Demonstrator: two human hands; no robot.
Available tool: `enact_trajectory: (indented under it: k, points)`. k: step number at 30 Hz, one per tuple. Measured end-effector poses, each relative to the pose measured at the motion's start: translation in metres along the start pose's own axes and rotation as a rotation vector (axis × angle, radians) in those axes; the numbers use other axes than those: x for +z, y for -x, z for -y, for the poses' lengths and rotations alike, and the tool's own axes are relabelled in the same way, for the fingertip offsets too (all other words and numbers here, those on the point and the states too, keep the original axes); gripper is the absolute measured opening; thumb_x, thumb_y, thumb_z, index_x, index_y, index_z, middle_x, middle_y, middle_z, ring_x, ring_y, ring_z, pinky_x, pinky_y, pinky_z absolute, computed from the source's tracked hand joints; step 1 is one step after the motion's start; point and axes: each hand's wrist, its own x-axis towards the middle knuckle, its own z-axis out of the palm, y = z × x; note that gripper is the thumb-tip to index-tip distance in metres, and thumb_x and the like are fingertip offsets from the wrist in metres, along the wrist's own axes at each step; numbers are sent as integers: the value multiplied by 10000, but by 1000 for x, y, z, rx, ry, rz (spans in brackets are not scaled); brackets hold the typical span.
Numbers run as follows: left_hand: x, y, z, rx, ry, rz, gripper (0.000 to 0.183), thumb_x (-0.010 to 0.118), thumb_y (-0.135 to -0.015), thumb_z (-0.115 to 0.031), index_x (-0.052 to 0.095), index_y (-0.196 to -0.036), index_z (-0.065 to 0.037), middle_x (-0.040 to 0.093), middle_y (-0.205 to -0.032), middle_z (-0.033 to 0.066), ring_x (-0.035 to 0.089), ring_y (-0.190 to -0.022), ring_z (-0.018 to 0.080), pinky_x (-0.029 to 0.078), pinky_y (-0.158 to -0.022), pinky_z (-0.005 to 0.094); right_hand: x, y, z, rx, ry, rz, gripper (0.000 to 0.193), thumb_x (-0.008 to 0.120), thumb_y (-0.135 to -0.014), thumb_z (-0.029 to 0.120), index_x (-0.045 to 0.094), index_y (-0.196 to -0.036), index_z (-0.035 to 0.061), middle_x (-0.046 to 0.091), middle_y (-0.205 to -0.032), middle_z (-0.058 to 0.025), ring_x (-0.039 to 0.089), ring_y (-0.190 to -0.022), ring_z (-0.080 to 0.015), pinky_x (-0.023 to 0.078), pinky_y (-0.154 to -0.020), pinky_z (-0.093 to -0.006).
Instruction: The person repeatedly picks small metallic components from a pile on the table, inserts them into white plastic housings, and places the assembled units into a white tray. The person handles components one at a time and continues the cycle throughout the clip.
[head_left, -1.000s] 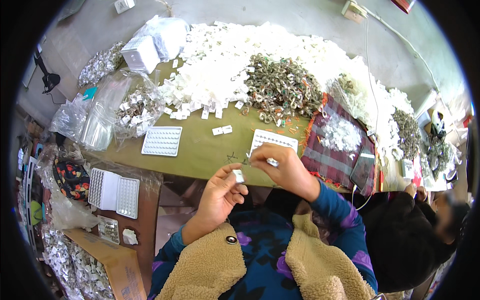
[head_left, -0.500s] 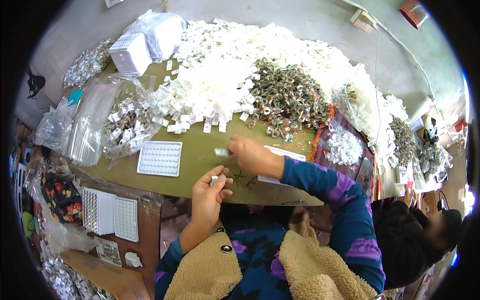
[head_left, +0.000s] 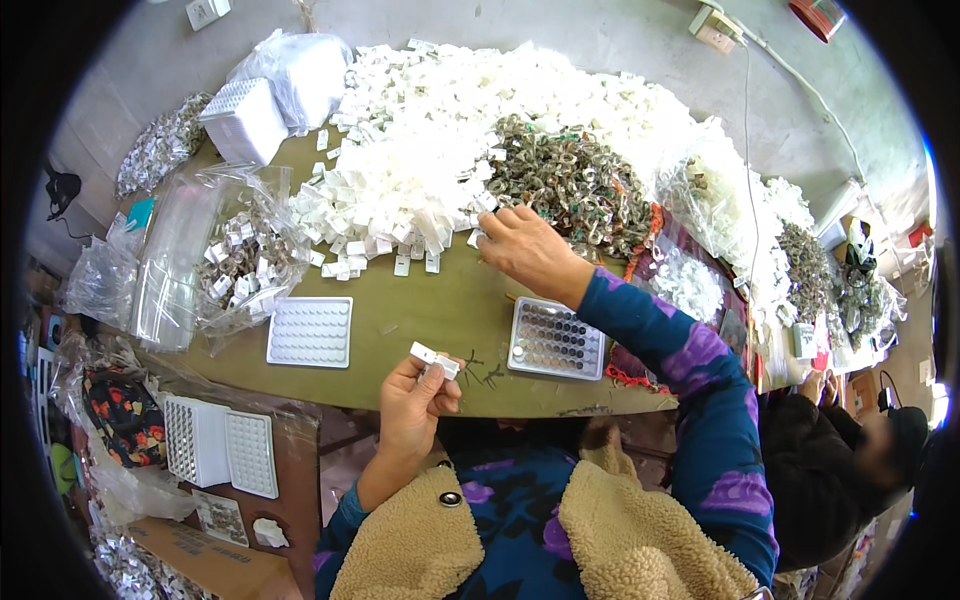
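My left hand [head_left: 412, 405] is closed near the table's front edge. Small white plastic tags [head_left: 436, 359] stick out between its thumb and fingers. Farther off, my right hand [head_left: 530, 250] reaches to where the heap of white tags [head_left: 370, 205] meets the pile of small metal rings [head_left: 575, 190]. Its fingers bend downward, and what they pinch, if anything, is hidden. Below that forearm lies a white tray [head_left: 512, 362] with rows of dark and pale round pieces. To the left sits another white tray [head_left: 309, 332] with rows of round pockets.
A clear bag [head_left: 255, 250] holds rings and white tags at the left. Stacked white trays [head_left: 243, 120] stand behind it. More trays [head_left: 252, 455] are on a lower surface at left. Clear plastic pieces [head_left: 687, 285] lie at right. Another person [head_left: 815, 480] sits at far right.
My right hand has moved away from me to the heaps, and the white tag it held is no longer seen there. White tags now show plainly in my left hand. The right tray is uncovered.
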Motion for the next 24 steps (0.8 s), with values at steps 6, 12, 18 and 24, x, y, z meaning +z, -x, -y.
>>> enact_trajectory:
  k: [6, 12, 18, 24]
  points:
    - [-4, 5, -1, -14, 60, 6, 172, 572, -998, -140, 592, -1092, 3, 688, -1044, 157, 612, -680, 107, 520, -572, 226, 15, -3, -15, 175, -310, -58, 109, 649, -737, 42, 554, -792, 44, 504, -916, -128, 586, -846, -311, 520, -738, -423]
    - [-10, 4, -7, -86, 216, 79, 211, 551, -1014, -190, 578, -1131, -16, 663, -1116, 159, 597, -758, 90, 507, -618, 225, -22, -14, -46, 734, -839, -287, 176, 660, -875, 110, 666, -942, -52, 681, -863, -213, 670, -795, -321, 521, -728, -384]
    - [7, 14, -15, -174, 398, 265, 261, 529, -1025, -212, 570, -1178, -5, 611, -1246, 193, 594, -788, 95, 510, -641, 221, -65, -4, 7, 798, -1069, -230, 149, 664, -869, 82, 671, -950, -42, 681, -750, -97, 615, -639, -108, 498, -595, -291]
    - [29, 38, -11, -206, 540, 339, 283, 546, -1015, -194, 577, -1201, 17, 568, -1291, 179, 579, -811, 94, 525, -611, 201, -98, 35, 115, 375, -762, -504, 192, 701, -814, -27, 647, -998, -7, 632, -1002, -144, 636, -794, -277, 523, -698, -324]
